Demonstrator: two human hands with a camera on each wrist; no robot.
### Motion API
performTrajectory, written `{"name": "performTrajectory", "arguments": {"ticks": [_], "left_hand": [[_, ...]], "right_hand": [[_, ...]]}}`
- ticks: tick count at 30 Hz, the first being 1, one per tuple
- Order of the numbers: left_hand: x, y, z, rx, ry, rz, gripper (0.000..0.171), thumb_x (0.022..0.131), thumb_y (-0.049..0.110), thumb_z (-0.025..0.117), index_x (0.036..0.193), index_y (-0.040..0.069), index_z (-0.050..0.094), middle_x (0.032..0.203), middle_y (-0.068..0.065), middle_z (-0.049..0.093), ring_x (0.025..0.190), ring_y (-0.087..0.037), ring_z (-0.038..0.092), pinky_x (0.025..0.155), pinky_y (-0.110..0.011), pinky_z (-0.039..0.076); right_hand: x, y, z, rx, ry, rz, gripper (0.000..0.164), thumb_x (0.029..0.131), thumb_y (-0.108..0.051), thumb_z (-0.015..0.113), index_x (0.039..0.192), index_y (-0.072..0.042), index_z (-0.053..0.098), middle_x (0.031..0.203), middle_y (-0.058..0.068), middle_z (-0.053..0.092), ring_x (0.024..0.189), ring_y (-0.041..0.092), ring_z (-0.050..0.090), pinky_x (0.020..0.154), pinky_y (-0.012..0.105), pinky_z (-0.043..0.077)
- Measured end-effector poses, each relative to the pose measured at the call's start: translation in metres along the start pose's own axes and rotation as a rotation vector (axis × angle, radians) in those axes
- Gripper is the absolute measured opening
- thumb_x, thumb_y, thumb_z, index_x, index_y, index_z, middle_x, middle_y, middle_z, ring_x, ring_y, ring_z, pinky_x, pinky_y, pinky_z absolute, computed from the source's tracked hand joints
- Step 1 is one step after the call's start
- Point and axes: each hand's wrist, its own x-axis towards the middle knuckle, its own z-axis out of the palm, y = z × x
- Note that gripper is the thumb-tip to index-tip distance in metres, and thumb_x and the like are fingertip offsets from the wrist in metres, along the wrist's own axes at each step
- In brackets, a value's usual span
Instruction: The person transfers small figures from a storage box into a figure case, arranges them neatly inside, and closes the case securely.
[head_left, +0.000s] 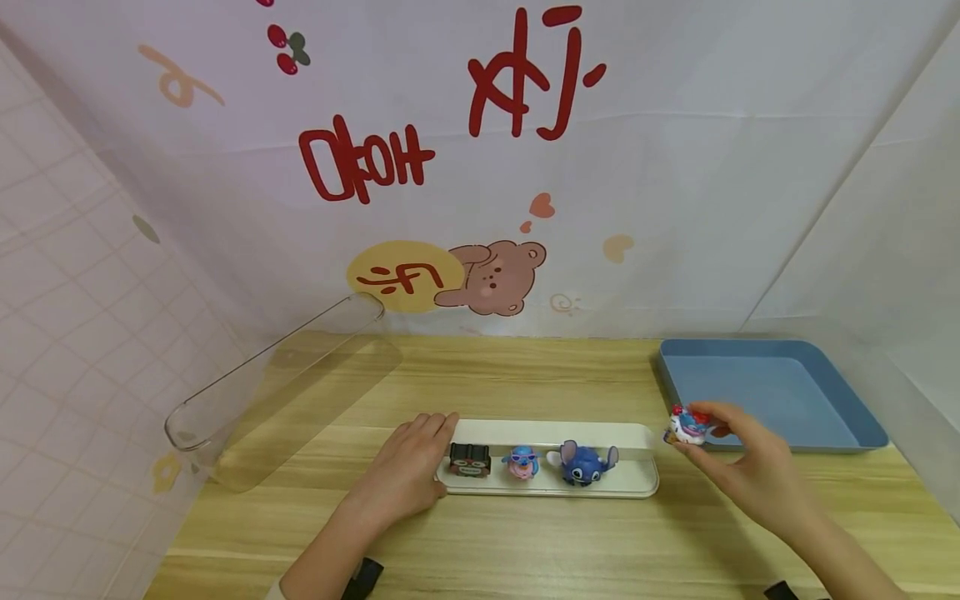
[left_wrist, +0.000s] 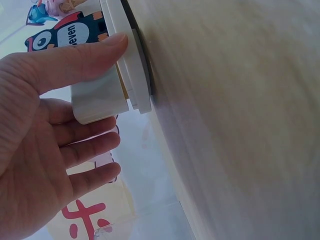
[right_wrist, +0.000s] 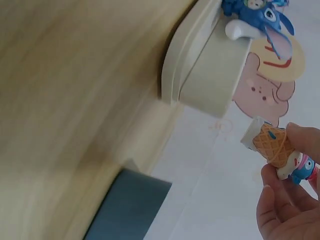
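Observation:
A long white display base [head_left: 615,434] lies on the table, with several small figurines in a row on it. My left hand [head_left: 412,467] holds its left end, the thumb on the front edge and the fingers at the back. Nearest that hand is a dark, boxy figurine [head_left: 470,460]. Beside it stand a small blue-and-pink figurine [head_left: 522,462] and a larger blue big-eared figurine [head_left: 583,463]. Right of the base, my right hand [head_left: 761,467] pinches an ice-cream-cone figurine [right_wrist: 274,143] in the air, with thumb and fingers around its blue, white and red top.
A blue tray [head_left: 772,350] sits at the back right, behind the right hand. On the left a long clear plastic cover [head_left: 285,392] lies on the table. A white printed cloth [head_left: 675,208] hangs behind the wooden table [head_left: 525,542].

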Motion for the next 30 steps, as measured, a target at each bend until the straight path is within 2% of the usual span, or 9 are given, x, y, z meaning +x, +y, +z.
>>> {"name": "performTrajectory", "arguments": {"ticks": [2,3,6,9,10,14,19,27,30], "left_hand": [[0.000,0.000,0.000,-0.001,-0.004,-0.003,0.097,0.072,0.016,0.097,0.152,-0.004,0.047,0.140,-0.016,0.058,0.130,-0.033,0.053,0.110,-0.053,0.046],[0.000,0.000,0.000,0.000,-0.005,-0.004,0.097,0.072,0.016,0.097,0.152,-0.004,0.047,0.140,-0.016,0.058,0.131,-0.033,0.053,0.110,-0.053,0.046],[0.000,0.000,0.000,-0.001,-0.008,-0.005,0.097,0.072,0.015,0.097,0.153,-0.005,0.047,0.140,-0.016,0.058,0.131,-0.033,0.053,0.111,-0.053,0.045],[0.000,0.000,0.000,-0.001,-0.004,-0.001,0.097,0.072,0.015,0.097,0.152,-0.005,0.047,0.140,-0.016,0.058,0.131,-0.033,0.053,0.110,-0.053,0.046],[0.000,0.000,0.000,0.000,-0.003,0.000,0.097,0.072,0.015,0.097,0.152,-0.005,0.047,0.140,-0.016,0.058,0.130,-0.033,0.054,0.110,-0.053,0.046],[0.000,-0.001,0.001,-0.001,0.002,0.004,0.097,0.072,0.015,0.097,0.152,-0.004,0.047,0.139,-0.016,0.059,0.130,-0.033,0.054,0.109,-0.053,0.046],[0.000,-0.001,0.001,-0.004,-0.004,0.000,0.097,0.072,0.016,0.097,0.153,-0.004,0.047,0.141,-0.016,0.058,0.131,-0.033,0.053,0.109,-0.053,0.046],[0.000,-0.001,0.000,-0.011,-0.005,0.001,0.097,0.073,0.016,0.097,0.153,-0.004,0.046,0.142,-0.016,0.058,0.132,-0.033,0.053,0.110,-0.053,0.046],[0.000,-0.001,0.000,-0.014,-0.004,0.000,0.097,0.072,0.016,0.097,0.153,-0.004,0.046,0.142,-0.016,0.058,0.132,-0.033,0.053,0.110,-0.053,0.045]], "right_hand": [[-0.002,-0.001,0.003,0.011,-0.013,0.000,0.068,0.094,-0.063,0.061,0.122,-0.002,0.070,0.104,-0.002,0.068,0.091,-0.003,0.057,0.067,0.009,0.050],[-0.003,-0.002,0.004,0.021,-0.021,0.002,0.063,0.094,-0.058,0.068,0.122,-0.002,0.070,0.104,-0.003,0.068,0.091,-0.002,0.058,0.068,0.009,0.050],[-0.005,-0.004,0.007,0.023,-0.040,0.001,0.051,0.083,-0.026,0.092,0.123,-0.003,0.070,0.106,-0.003,0.069,0.092,-0.002,0.058,0.074,0.008,0.049],[-0.008,-0.006,0.011,0.026,-0.052,0.000,0.071,0.059,0.010,0.094,0.124,-0.004,0.070,0.106,-0.002,0.069,0.092,0.000,0.058,0.076,0.007,0.047],[-0.008,-0.006,0.012,0.018,-0.056,-0.003,0.075,0.055,0.014,0.093,0.123,-0.004,0.070,0.106,-0.002,0.069,0.092,0.000,0.058,0.078,0.008,0.047],[-0.011,-0.007,0.016,-0.002,-0.071,-0.005,0.076,0.054,0.013,0.093,0.123,-0.005,0.069,0.104,-0.003,0.069,0.090,0.002,0.058,0.078,0.008,0.047],[-0.013,-0.009,0.020,-0.016,-0.082,-0.012,0.070,0.060,0.005,0.097,0.123,-0.007,0.069,0.104,-0.004,0.070,0.088,0.004,0.060,0.077,0.008,0.048],[-0.017,-0.010,0.028,0.023,-0.116,-0.029,0.071,0.059,0.009,0.094,0.124,-0.005,0.068,0.109,-0.003,0.069,0.091,0.004,0.061,0.083,0.009,0.048],[-0.019,-0.008,0.031,0.036,-0.123,-0.036,0.064,0.066,0.002,0.096,0.123,-0.005,0.068,0.110,-0.003,0.070,0.091,0.004,0.061,0.083,0.009,0.049]]}}
